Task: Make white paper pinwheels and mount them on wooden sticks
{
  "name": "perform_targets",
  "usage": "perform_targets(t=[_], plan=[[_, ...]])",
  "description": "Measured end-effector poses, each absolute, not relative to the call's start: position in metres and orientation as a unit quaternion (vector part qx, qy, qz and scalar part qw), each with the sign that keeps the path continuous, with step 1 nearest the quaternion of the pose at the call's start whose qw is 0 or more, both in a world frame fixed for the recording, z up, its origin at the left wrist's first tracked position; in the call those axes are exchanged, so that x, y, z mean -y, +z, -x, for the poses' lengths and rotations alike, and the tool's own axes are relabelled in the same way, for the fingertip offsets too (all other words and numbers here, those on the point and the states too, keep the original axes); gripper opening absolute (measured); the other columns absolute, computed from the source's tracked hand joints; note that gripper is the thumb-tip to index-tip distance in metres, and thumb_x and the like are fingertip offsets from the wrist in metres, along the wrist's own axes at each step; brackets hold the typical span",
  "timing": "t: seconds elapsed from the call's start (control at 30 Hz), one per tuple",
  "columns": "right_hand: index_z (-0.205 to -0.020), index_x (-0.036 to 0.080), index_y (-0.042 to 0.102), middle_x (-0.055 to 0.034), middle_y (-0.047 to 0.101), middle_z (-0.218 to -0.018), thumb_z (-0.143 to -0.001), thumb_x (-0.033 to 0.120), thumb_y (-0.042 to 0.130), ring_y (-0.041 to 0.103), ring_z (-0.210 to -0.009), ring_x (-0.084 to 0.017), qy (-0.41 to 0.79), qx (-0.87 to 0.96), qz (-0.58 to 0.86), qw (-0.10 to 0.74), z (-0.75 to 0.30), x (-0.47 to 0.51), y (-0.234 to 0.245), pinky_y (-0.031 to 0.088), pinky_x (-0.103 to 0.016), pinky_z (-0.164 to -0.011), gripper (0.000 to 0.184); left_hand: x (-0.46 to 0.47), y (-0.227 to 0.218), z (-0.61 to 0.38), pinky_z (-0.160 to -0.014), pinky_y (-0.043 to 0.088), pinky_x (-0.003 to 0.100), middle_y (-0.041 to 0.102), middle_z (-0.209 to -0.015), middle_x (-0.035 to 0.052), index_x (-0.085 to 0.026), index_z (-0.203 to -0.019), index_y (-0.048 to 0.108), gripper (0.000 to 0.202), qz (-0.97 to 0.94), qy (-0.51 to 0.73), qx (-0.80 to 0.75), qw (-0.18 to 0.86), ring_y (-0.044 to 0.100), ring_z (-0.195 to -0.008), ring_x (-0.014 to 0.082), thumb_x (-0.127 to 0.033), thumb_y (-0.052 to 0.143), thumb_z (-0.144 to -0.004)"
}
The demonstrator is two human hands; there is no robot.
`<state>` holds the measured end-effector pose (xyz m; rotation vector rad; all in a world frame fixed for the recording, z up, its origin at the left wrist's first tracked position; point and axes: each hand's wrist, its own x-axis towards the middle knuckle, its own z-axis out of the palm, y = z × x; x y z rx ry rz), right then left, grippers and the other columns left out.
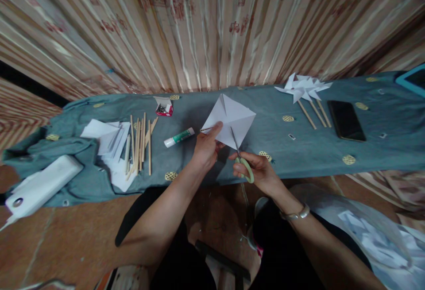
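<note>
My left hand (pixel 206 146) pinches the lower left corner of a creased white paper square (pixel 230 117) and holds it up over the blue cloth-covered bench (pixel 299 148). In my right hand (pixel 255 170) are green-handled scissors (pixel 241 159), fingers closed through the loops. The blades point up into the paper's lower edge along a diagonal crease. A silver bracelet sits on my right wrist.
A glue stick (pixel 179 137) lies left of the paper. A bundle of wooden sticks (pixel 139 146) and loose white sheets (pixel 108 141) lie farther left, with a small staple box (pixel 164 106) behind. Finished paper pinwheels (pixel 303 88) and a black phone (pixel 346 120) lie at right.
</note>
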<state>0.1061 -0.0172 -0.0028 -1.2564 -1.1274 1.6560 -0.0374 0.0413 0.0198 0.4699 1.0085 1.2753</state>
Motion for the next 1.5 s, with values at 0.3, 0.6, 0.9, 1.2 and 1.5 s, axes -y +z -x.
perform_targets(t=[0.3,0.6,0.9,1.2,1.5], plan=[[-0.082,0.018,0.073,0.0026,0.062,-0.058,-0.054,0.046,0.088,0.058,-0.052,-0.01,0.652,0.425,0.5,0.379,-0.1047,0.017,0.0002,0.046,-0.022,-0.048,0.042,-0.0408,0.022,0.0358,-0.056,0.042,0.023,0.069,-0.07,0.0002,-0.017,-0.077,0.066,0.021,-0.196,0.559,-0.457,0.664,0.061,-0.059,0.0118,-0.03,0.08,-0.069],[-0.084,0.017,0.073,0.0022,0.062,-0.059,-0.057,0.047,0.086,0.059,-0.053,-0.011,0.652,0.436,0.488,0.383,-0.1061,0.0171,-0.0034,0.047,-0.023,-0.049,0.042,-0.0412,0.0165,0.036,-0.051,0.038,0.023,0.068,-0.066,0.001,-0.014,-0.077,0.067,0.023,-0.204,0.568,-0.435,0.668,0.056,-0.054,0.0108,-0.03,0.081,-0.068],[-0.079,0.017,0.072,0.0032,0.061,-0.055,-0.054,0.046,0.088,0.056,-0.048,-0.009,0.649,0.424,0.495,0.393,-0.1033,0.0174,-0.0006,0.044,-0.021,-0.046,0.041,-0.0399,0.0196,0.0355,-0.056,0.043,0.025,0.069,-0.069,0.0016,-0.016,-0.079,0.067,0.025,-0.2,0.565,-0.441,0.668,0.06,-0.06,0.0126,-0.031,0.082,-0.065],[-0.079,0.018,0.072,0.0028,0.06,-0.056,-0.056,0.046,0.087,0.054,-0.049,-0.009,0.644,0.433,0.496,0.389,-0.1031,0.0174,-0.001,0.044,-0.022,-0.046,0.039,-0.04,0.0204,0.0351,-0.063,0.05,0.026,0.073,-0.077,0.0053,-0.016,-0.083,0.067,0.02,-0.197,0.56,-0.449,0.668,0.067,-0.071,0.0164,-0.028,0.078,-0.071],[-0.084,0.018,0.072,0.0019,0.064,-0.059,-0.055,0.046,0.087,0.056,-0.051,-0.01,0.654,0.438,0.496,0.366,-0.1046,0.0176,-0.004,0.046,-0.022,-0.05,0.043,-0.0406,0.0196,0.036,-0.07,0.054,0.028,0.074,-0.081,0.0048,-0.014,-0.085,0.068,0.014,-0.19,0.568,-0.443,0.668,0.069,-0.073,0.0166,-0.023,0.074,-0.075]])
